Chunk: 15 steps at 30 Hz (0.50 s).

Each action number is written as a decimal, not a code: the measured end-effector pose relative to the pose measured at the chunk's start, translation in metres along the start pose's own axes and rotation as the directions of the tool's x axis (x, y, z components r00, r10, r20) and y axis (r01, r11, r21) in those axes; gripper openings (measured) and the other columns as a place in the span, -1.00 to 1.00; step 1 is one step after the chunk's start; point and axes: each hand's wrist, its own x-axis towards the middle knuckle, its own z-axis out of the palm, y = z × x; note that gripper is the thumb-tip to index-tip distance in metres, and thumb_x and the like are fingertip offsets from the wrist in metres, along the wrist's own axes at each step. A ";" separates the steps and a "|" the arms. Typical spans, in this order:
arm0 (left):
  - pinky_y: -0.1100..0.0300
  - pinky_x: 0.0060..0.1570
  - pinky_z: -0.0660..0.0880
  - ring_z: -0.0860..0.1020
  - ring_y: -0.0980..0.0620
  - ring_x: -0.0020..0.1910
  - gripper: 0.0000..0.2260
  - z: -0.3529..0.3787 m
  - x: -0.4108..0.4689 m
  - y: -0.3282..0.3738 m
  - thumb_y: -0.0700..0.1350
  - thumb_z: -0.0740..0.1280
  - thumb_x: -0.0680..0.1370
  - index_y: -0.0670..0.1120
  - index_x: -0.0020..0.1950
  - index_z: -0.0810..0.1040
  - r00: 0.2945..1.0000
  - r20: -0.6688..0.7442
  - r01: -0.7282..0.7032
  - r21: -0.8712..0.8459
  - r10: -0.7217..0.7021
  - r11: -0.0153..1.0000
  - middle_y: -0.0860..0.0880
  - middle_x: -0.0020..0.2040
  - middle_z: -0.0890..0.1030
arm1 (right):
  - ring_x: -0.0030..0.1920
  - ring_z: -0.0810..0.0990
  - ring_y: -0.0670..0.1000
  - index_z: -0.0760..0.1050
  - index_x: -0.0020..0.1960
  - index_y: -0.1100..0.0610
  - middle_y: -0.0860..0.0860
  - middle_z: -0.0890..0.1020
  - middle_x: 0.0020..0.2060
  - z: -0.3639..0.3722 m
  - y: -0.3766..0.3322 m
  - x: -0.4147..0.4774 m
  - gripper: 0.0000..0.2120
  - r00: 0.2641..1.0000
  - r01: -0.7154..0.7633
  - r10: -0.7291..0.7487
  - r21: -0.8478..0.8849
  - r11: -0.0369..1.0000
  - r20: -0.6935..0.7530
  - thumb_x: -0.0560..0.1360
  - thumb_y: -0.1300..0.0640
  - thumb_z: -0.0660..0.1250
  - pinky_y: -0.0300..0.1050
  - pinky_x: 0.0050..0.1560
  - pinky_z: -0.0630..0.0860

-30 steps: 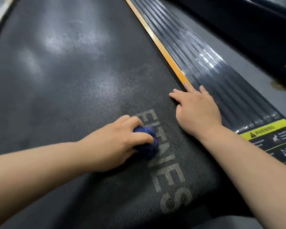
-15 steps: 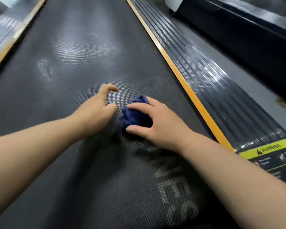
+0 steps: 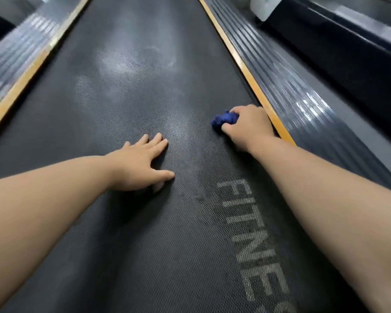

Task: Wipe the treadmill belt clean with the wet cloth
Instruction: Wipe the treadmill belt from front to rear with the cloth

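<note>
Two bare forearms reach forward over a black treadmill belt (image 3: 133, 222), seen from above by a camera on the person's head.

The left hand (image 3: 142, 163) lies palm down on the belt, to the left of the first letter of the grey lettering (image 3: 253, 222) printed along the belt. Its fingers (image 3: 158, 141) are straight and slightly spread. The thumb points right, toward the lettering. This hand holds nothing.

The right hand (image 3: 246, 125) is past the far end of the lettering and slightly to its right. It lies just beside the orange strip (image 3: 246, 73) that edges the belt. Its fingers are curled round a small cloth (image 3: 224, 119) and hold it down against the belt. The fingertips are hidden under the hand.

The cloth is deep blue and crumpled into a tight lump. It pokes out from the left side of the right hand, directly beyond the first letter of the lettering. The view does not show whether it is wet.

The belt has a fine dotted weave. The lettering reads "FITNES" and is then cut off by the lower edge of the view. Far beyond the lettering, up the middle of the belt, lie pale hazy patches (image 3: 131, 62). To the right of the lettering, past the orange strip, runs a ribbed grey side rail (image 3: 291, 91) with glints of light on it.
</note>
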 end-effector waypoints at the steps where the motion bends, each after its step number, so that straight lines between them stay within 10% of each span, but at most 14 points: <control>1: -0.07 0.49 -0.18 -0.24 0.06 0.52 -0.19 -0.001 0.000 0.000 0.34 0.16 0.48 0.08 0.55 -0.19 1.000 0.012 -0.003 -0.008 0.003 1.000 0.11 0.55 -0.24 | 0.01 0.54 0.15 0.61 0.00 0.02 0.07 0.62 -0.13 -0.006 -0.004 -0.014 -0.68 0.997 0.060 -0.062 0.060 0.996 0.035 0.33 -0.10 0.35 -0.09 -0.02 0.45; 6: -0.07 0.47 -0.23 -0.27 0.04 0.51 -0.14 0.005 0.003 -0.002 0.36 0.18 0.46 0.08 0.55 -0.22 1.000 0.013 -0.005 0.003 0.005 1.000 0.10 0.54 -0.28 | -0.09 0.52 0.08 0.63 0.01 0.08 0.06 0.60 -0.15 -0.013 -0.001 -0.055 -0.71 0.909 0.394 -0.404 0.102 0.913 0.107 0.31 0.03 0.45 -0.20 -0.07 0.32; 12: -0.06 0.46 -0.25 -0.28 0.07 0.51 -0.11 0.005 0.005 -0.003 0.42 0.19 0.42 0.10 0.55 -0.21 1.000 0.021 0.005 -0.041 -0.004 0.999 0.14 0.53 -0.27 | 0.11 0.52 0.20 0.57 0.11 0.05 0.13 0.60 0.04 0.018 -0.005 0.027 -0.68 0.999 0.000 0.002 0.042 0.999 -0.038 0.38 0.00 0.36 -0.10 0.05 0.43; 15: -0.05 0.47 -0.27 -0.28 0.10 0.51 -0.13 0.006 0.003 -0.005 0.30 0.31 0.44 0.12 0.55 -0.16 1.000 0.006 -0.008 -0.126 0.009 0.992 0.16 0.54 -0.25 | -0.03 0.55 0.13 0.61 -0.02 0.05 0.08 0.63 -0.12 0.005 -0.023 -0.014 -0.76 0.986 0.144 -0.152 0.114 0.983 0.073 0.34 0.00 0.39 -0.15 -0.08 0.40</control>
